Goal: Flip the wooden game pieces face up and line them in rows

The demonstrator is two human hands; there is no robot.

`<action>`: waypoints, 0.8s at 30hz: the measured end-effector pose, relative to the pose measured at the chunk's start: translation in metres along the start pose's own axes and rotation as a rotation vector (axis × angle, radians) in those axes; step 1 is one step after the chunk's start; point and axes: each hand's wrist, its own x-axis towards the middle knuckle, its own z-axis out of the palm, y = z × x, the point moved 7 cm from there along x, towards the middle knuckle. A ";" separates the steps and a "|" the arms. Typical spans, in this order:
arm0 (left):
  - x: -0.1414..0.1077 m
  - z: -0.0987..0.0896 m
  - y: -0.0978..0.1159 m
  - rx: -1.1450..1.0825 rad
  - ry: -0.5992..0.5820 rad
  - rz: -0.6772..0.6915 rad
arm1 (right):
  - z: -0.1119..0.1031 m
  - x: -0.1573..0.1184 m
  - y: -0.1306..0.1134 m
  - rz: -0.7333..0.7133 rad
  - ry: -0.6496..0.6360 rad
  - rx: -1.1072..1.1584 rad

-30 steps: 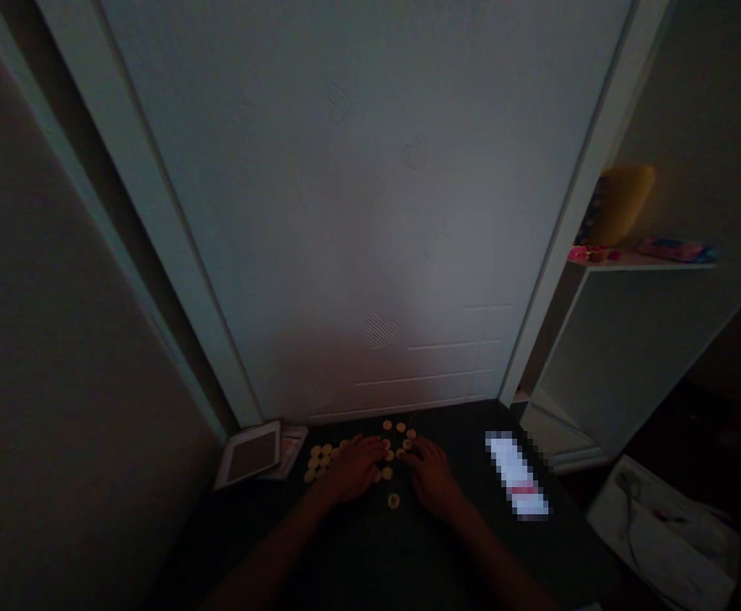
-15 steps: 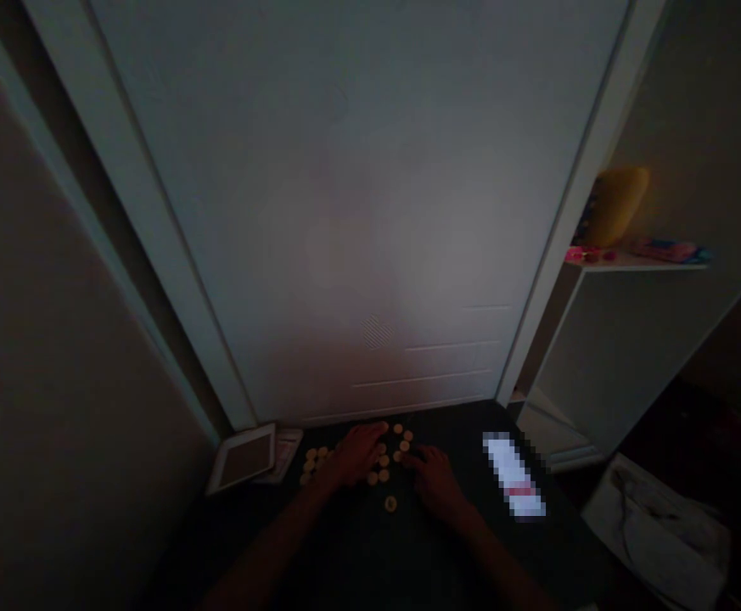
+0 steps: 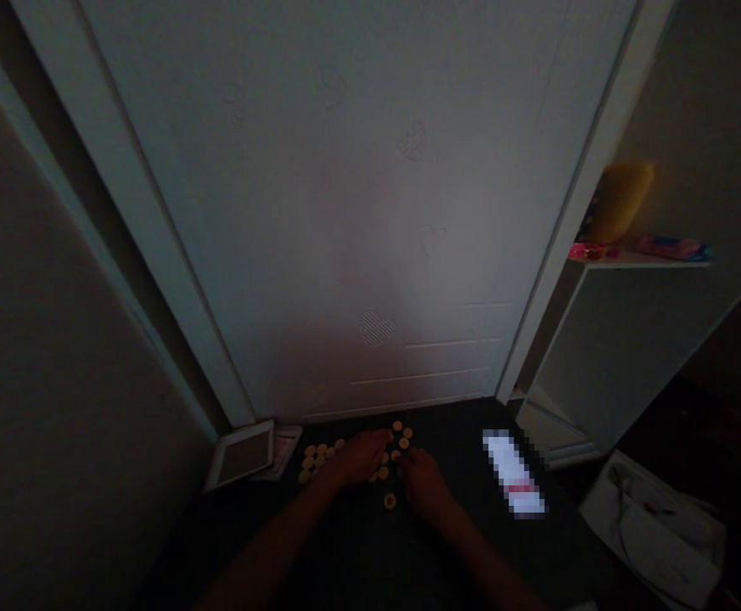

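The discs (image 3: 384, 473) are pale tan, one dark-marked; the tabletop (image 3: 357, 552) looks dark green, though dim light leaves that unsure. A diagonally striped heart (image 3: 378, 328) patterns the grey-white panel (image 3: 345, 229), and the packet (image 3: 672, 248) at right is pink and blue.

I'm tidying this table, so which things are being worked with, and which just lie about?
Apparently in use:
- discs
- left hand, right hand, both among them

Apparently just lying about:
- white frame
- pixelated thing, unidentifiable
- yellow thing, shelf
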 end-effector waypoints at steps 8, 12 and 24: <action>-0.009 -0.014 0.020 0.014 0.016 0.071 | -0.002 0.003 0.003 -0.012 0.004 0.081; -0.019 -0.018 0.037 0.016 0.027 0.113 | -0.008 -0.002 0.021 0.019 0.025 0.077; -0.039 -0.018 0.053 0.087 -0.006 0.173 | -0.013 0.021 0.042 -0.049 0.036 0.051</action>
